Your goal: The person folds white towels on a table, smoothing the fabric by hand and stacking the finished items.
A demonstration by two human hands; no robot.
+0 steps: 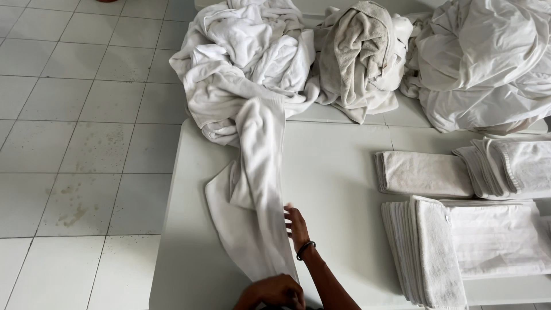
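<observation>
On the white bench (344,166), near its front left corner, a long white towel (258,189) trails down from a heap of crumpled white towels (247,51) at the back edge and runs toward the person. The towel's lower end spreads flat on the bench top, its left border lying just inside the bench's left edge without hanging over.

The right hand (297,225), with a dark band at the wrist, lies open with fingers stretched forward and pressed along the towel's right border. The left hand (275,291) sits at the very bottom of the view, curled closed on the towel's near end; how much cloth it grips is cut off by the frame.

To the right of the long towel a broad bare strip of bench stays open between it and the folded goods. Beyond that strip stand a stack of folded white towels (425,252) near the front edge, a single folded towel (425,172) behind it, and further folded towels (511,166) at the right margin, partly out of view.

Along the back edge, beside the white heap, rests a bundled beige towel (356,51), and next to it a large mound of white sheets (482,57). The heap's left side bulges past the bench's left edge.

Left of the bench lies a pale tiled floor (74,115), stained in patches.
</observation>
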